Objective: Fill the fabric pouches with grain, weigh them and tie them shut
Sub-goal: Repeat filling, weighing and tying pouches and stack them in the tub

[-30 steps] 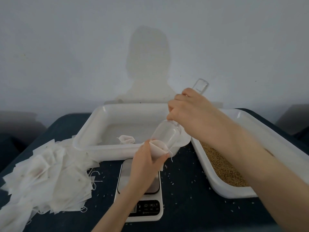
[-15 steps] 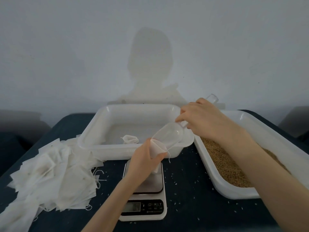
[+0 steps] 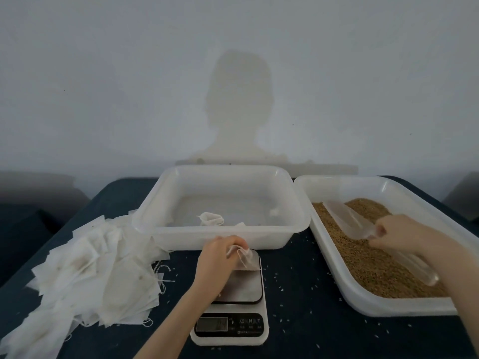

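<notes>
The left hand (image 3: pixel 216 257) pinches a small fabric pouch (image 3: pixel 243 258) by its gathered top, fingers (image 3: pixel 234 241) curled round it, and holds it on the far edge of the steel plate of the scale (image 3: pixel 233 304). The right hand (image 3: pixel 400 233) lies over the grain tray (image 3: pixel 363 304), fingers closed on the handle of the clear scoop (image 3: pixel 347 218), whose bowl lies on the brown grain (image 3: pixel 363 260).

Half a second ago the scoop's lip was at the mouth of the pouch, above the scale; since then the right hand has carried the scoop away to the right, into the tray, and the left hand has lowered the pouch to the plate.

Behind the scale stands a white bin (image 3: pixel 181 237) with one pouch (image 3: pixel 211 219) lying on its floor. To the left a heap of flat empty pouches (image 3: pixel 85 275) spreads across the dark worktop (image 3: pixel 305 320), their strings trailing toward the scale. Loose grains dot the worktop around the scale. The scale's display is too blurred to read. The left forearm crosses the near left corner of the scale.
</notes>
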### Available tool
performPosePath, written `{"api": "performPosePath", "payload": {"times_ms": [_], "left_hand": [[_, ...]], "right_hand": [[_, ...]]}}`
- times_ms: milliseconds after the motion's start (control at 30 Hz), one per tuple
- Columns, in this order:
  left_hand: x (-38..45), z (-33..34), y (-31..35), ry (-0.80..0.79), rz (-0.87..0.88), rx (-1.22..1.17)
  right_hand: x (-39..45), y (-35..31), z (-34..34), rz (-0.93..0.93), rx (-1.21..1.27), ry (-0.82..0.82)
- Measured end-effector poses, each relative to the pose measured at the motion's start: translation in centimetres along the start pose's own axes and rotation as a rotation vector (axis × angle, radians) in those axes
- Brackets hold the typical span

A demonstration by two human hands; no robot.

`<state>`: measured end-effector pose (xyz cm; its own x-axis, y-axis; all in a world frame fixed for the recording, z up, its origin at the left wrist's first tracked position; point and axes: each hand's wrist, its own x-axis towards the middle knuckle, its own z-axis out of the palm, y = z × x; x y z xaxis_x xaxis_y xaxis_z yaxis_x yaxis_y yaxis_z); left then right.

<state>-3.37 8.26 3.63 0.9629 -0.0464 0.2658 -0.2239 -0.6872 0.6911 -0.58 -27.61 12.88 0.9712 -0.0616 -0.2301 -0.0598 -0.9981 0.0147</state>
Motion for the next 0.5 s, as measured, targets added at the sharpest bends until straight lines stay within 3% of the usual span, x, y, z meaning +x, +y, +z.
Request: {"api": "performPosePath", "payload": {"times_ms": [267, 433, 500], "left_hand": [[-1.5, -1.1, -1.2, -0.139, -0.006, 0.046], [-2.6, -2.7, -1.5, -0.225, 0.071, -0.064], [-3.0, -3.4, -2.0, -0.246, 0.049, -0.105]], "right_hand": [[1.3, -1.1, 3.2, 0.073, -0.112, -0.226], [1.2, -1.7, 3.2, 0.113, -0.130, -0.201], [0.5, -2.0, 2.4, 0.118, -0.196, -0.065]]}}
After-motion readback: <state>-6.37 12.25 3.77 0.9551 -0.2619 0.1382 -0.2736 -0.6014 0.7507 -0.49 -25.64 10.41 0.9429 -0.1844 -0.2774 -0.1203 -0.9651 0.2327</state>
